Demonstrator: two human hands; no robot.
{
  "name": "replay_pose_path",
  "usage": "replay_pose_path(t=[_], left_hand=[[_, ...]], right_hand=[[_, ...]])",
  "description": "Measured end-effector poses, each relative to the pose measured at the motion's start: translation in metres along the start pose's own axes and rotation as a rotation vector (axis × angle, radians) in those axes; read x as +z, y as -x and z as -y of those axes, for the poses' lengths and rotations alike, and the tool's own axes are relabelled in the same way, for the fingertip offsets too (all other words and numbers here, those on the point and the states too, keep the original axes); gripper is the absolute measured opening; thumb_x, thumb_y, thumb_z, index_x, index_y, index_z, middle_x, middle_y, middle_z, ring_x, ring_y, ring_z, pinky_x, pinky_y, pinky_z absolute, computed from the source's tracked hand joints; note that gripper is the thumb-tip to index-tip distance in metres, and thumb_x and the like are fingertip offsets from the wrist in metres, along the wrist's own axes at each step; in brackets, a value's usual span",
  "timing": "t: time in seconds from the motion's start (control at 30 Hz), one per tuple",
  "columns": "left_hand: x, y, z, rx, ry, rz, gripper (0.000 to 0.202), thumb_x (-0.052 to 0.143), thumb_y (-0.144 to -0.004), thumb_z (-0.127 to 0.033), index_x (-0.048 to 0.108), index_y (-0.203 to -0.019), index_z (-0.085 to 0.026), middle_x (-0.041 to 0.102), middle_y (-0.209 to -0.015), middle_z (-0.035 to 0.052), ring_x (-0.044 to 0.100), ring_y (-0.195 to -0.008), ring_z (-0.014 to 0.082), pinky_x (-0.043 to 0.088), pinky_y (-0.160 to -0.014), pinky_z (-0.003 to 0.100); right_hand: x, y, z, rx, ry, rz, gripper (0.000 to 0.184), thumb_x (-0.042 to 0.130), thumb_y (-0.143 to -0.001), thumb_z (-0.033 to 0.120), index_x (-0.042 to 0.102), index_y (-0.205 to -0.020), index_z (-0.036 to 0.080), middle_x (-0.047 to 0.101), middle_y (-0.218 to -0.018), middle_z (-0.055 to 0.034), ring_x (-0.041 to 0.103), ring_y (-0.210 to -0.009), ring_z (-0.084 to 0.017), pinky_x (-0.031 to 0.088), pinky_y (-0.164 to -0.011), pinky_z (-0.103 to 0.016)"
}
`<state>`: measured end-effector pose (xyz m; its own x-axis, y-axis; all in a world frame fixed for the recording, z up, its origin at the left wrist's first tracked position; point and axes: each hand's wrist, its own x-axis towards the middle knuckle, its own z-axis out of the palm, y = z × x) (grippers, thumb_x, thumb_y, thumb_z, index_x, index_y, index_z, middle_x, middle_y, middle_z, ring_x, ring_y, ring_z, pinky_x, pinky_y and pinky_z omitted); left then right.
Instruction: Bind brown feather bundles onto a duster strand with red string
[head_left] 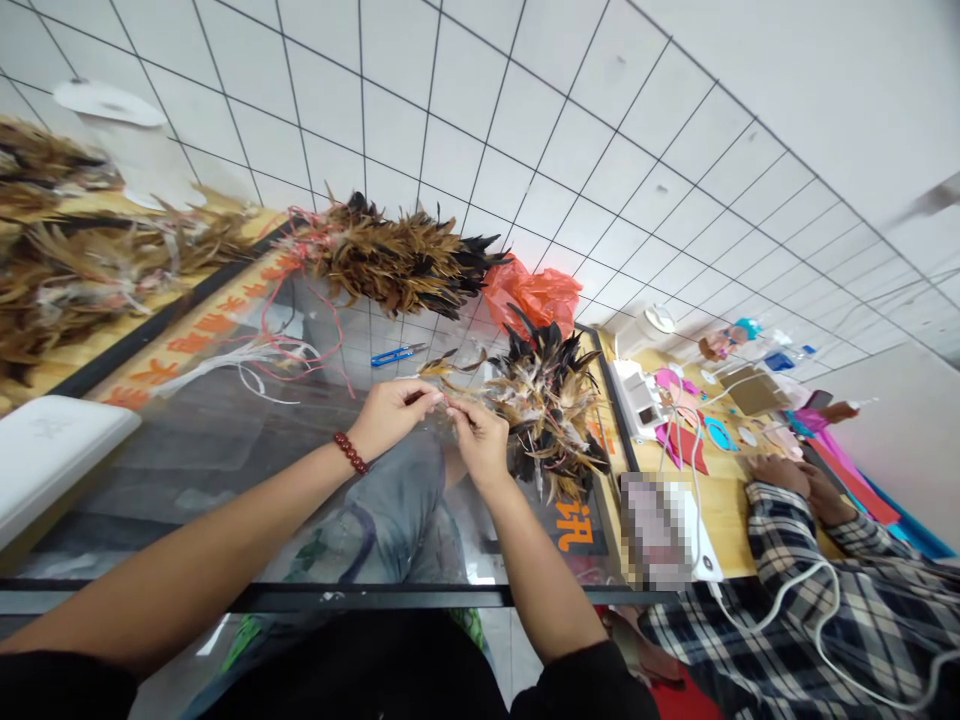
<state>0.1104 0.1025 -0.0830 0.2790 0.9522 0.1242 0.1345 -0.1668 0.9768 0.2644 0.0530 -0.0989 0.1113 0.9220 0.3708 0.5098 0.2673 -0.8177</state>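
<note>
My left hand (pixel 394 412) and my right hand (pixel 481 438) meet over the glass tabletop, fingertips pinched close together. Between them shows a trace of thin reddish string, mostly covered by the fingers. Brown-and-black loose feathers (pixel 442 368) lie just beyond the fingertips; whether they join the string I cannot tell. Right of my right hand is a pile of feather bunches (pixel 544 405) with pale, fluffy bases. Blue thread snips (pixel 397 355) rest behind my left hand. Pink string (pixel 334 340) and white strands (pixel 236 362) lie to the left.
A long heap of tied feathers (pixel 405 250) lies along the back near a red plastic bag (pixel 532 295). More feathers (pixel 97 265) cover the left table. A white box (pixel 64 450) stands at left. At right, a co-worker's plaid sleeve (pixel 784 530) rests near cables and a power strip (pixel 637 400).
</note>
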Motion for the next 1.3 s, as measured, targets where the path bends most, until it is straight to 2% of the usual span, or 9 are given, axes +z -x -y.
replay_pose_path(t=[0.2, 0.3, 0.4, 0.6, 0.9, 1.07, 1.17, 1.3], left_hand=[[-0.002, -0.007, -0.001, -0.193, 0.482, -0.062, 0.021, 0.076, -0.065, -0.031, 0.067, -0.069, -0.013, 0.057, -0.058, 0.0003, 0.048, -0.052, 0.0082, 0.038, -0.049, 0.019], [-0.01, -0.012, -0.003, -0.281, 0.766, -0.085, 0.018, 0.077, -0.066, -0.023, 0.062, -0.07, -0.013, 0.064, -0.075, 0.002, 0.052, -0.057, 0.0072, 0.041, -0.05, 0.018], [-0.017, -0.015, -0.005, -0.361, 0.945, -0.097, 0.015, 0.072, -0.07, -0.014, 0.057, -0.071, -0.014, 0.067, -0.088, 0.0028, 0.055, -0.061, 0.0064, 0.045, -0.053, 0.017], [-0.017, -0.013, -0.008, -0.432, 1.012, -0.059, 0.011, 0.066, -0.076, -0.013, 0.055, -0.073, -0.014, 0.069, -0.085, 0.0047, 0.057, -0.061, 0.008, 0.047, -0.055, 0.019], [-0.02, -0.015, -0.009, -0.418, 1.052, -0.092, 0.005, 0.06, -0.079, -0.014, 0.06, -0.075, -0.012, 0.067, -0.082, 0.0056, 0.058, -0.064, 0.0097, 0.048, -0.057, 0.022], [-0.028, -0.014, -0.015, -0.452, 1.219, -0.043, 0.016, 0.054, -0.084, -0.016, 0.056, -0.068, -0.013, 0.066, -0.086, 0.0064, 0.061, -0.083, 0.0151, 0.052, -0.077, 0.03], [-0.034, -0.014, -0.02, -0.42, 1.289, -0.023, 0.019, 0.052, -0.085, -0.015, 0.052, -0.066, -0.015, 0.061, -0.074, 0.003, 0.058, -0.079, 0.0142, 0.051, -0.079, 0.031], [-0.039, -0.017, -0.02, -0.406, 1.357, 0.012, 0.02, 0.054, -0.083, -0.011, 0.044, -0.066, -0.016, 0.045, -0.06, -0.0017, 0.045, -0.055, 0.0076, 0.046, -0.056, 0.021]], right_hand=[[0.001, 0.001, 0.0, 0.015, 0.065, -0.005, 0.017, 0.053, -0.087, 0.029, 0.068, -0.084, 0.022, 0.07, -0.082, -0.0034, 0.063, -0.082, -0.018, 0.048, -0.081, -0.03], [0.002, 0.001, -0.002, 0.075, 0.022, -0.035, 0.015, 0.053, -0.085, 0.029, 0.065, -0.081, 0.022, 0.067, -0.074, -0.0013, 0.061, -0.076, -0.017, 0.048, -0.076, -0.028], [0.002, 0.0, -0.004, 0.149, -0.07, -0.04, 0.015, 0.053, -0.084, 0.031, 0.063, -0.078, 0.021, 0.063, -0.068, 0.0005, 0.058, -0.069, -0.015, 0.047, -0.07, -0.026], [0.002, -0.003, -0.008, 0.259, -0.303, -0.07, 0.023, 0.056, -0.082, 0.041, 0.059, -0.076, 0.018, 0.061, -0.068, 0.0006, 0.054, -0.063, -0.013, 0.046, -0.065, -0.025], [0.0, -0.003, -0.009, 0.286, -0.41, -0.111, 0.024, 0.058, -0.081, 0.041, 0.056, -0.076, 0.018, 0.056, -0.062, 0.0026, 0.05, -0.059, -0.012, 0.042, -0.062, -0.024], [-0.005, -0.004, -0.007, 0.281, -0.373, -0.126, 0.024, 0.056, -0.082, 0.042, 0.054, -0.076, 0.019, 0.054, -0.062, 0.0028, 0.049, -0.058, -0.012, 0.042, -0.062, -0.024], [-0.005, -0.002, -0.003, 0.208, -0.291, -0.029, 0.021, 0.057, -0.082, 0.038, 0.058, -0.075, 0.019, 0.055, -0.064, 0.0022, 0.05, -0.061, -0.013, 0.042, -0.063, -0.025], [-0.003, 0.004, 0.009, 0.035, -0.152, 0.313, 0.017, 0.059, -0.083, 0.034, 0.063, -0.074, 0.019, 0.061, -0.069, 0.0003, 0.055, -0.066, -0.013, 0.044, -0.066, -0.024]])
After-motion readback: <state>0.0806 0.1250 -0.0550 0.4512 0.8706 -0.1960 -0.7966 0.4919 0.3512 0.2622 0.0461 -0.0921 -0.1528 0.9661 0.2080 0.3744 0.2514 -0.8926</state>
